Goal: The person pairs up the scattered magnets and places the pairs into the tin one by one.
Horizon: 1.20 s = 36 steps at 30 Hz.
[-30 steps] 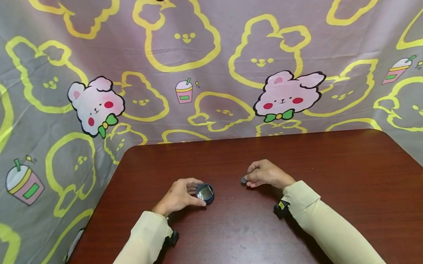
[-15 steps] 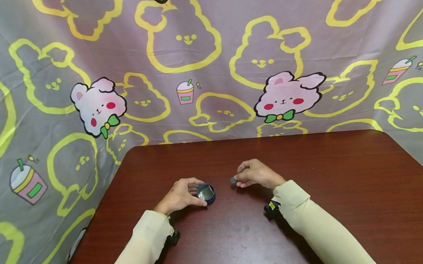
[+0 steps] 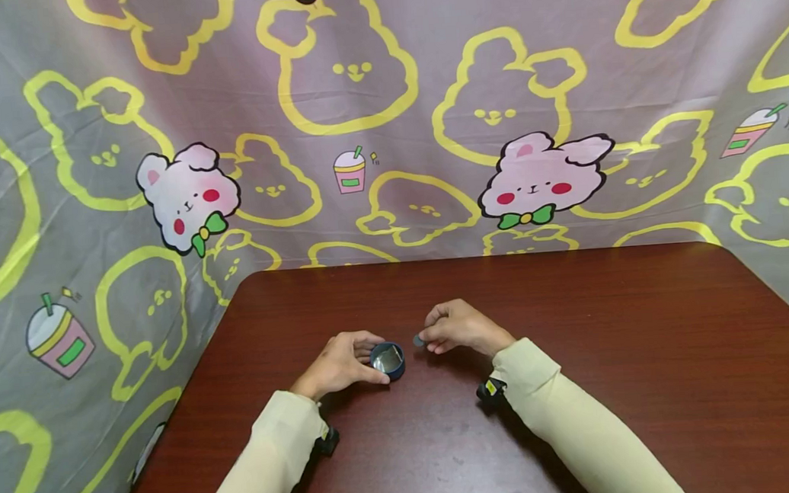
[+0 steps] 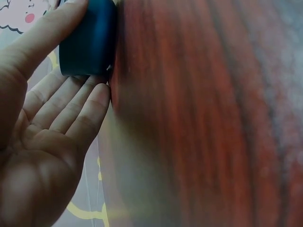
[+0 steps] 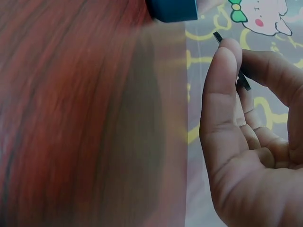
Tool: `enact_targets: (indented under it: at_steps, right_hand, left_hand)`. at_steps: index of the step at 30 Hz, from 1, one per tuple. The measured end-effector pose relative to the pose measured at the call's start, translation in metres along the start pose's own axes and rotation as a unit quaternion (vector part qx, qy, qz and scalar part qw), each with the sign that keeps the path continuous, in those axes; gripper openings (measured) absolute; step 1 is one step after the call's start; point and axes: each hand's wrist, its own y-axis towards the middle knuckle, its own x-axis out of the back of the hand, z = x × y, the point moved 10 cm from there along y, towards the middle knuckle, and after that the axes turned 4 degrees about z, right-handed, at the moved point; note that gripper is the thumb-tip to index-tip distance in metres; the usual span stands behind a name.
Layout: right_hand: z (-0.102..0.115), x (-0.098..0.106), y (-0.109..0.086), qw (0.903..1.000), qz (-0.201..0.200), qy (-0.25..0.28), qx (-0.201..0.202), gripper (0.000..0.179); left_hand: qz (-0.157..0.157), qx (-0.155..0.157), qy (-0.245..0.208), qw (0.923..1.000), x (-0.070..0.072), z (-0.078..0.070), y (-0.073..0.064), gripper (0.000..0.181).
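Note:
A small round dark blue container [image 3: 389,361] stands on the table, its top uncovered and its inside shiny silver. My left hand [image 3: 341,363] steadies it from the left, thumb at the near side and fingers at the far side; the left wrist view shows the container's smooth blue wall [image 4: 90,42] between them. Just right of the container, my right hand [image 3: 460,327] pinches a small thin grey disc [image 3: 418,340] between thumb and fingers. The right wrist view shows the disc [image 5: 245,81] edge-on, apart from the container. Whether the disc is a coin is too small to tell.
Both hands work over a dark red-brown wooden table [image 3: 583,386]. A grey fabric curtain [image 3: 395,63] with cartoon rabbits hangs behind and at both sides. Small black cameras are strapped at the left wrist [image 3: 327,440] and right wrist [image 3: 491,390].
My right hand has moved left with the grey disc, closing much of the gap to the blue container. The left hand and container have stayed in place; the head view has shifted slightly.

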Motion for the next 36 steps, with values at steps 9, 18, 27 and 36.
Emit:
enact_targets:
  at_steps: [9,18,27,36]
  right_hand:
    - [0.010,-0.014,0.003,0.9959,-0.012,-0.088,0.014,0.016]
    - [0.013,-0.027,0.009,0.9954,-0.007,-0.089,0.034,0.017]
    - [0.019,-0.041,0.011,0.9925,0.002,-0.106,0.061,0.015]
    - [0.031,-0.051,0.012,0.9791,-0.011,-0.180,0.093,0.013]
  left_hand:
    - [0.004,-0.002,-0.008,1.0000,0.000,-0.001,-0.002,0.055]
    - [0.002,0.003,-0.005,1.0000,0.000,0.000,-0.003,0.054]
    - [0.001,0.004,0.001,1.0000,-0.001,-0.001,-0.003,0.053]
    - [0.003,0.003,0.004,1.0000,-0.002,-0.005,0.000,0.053]
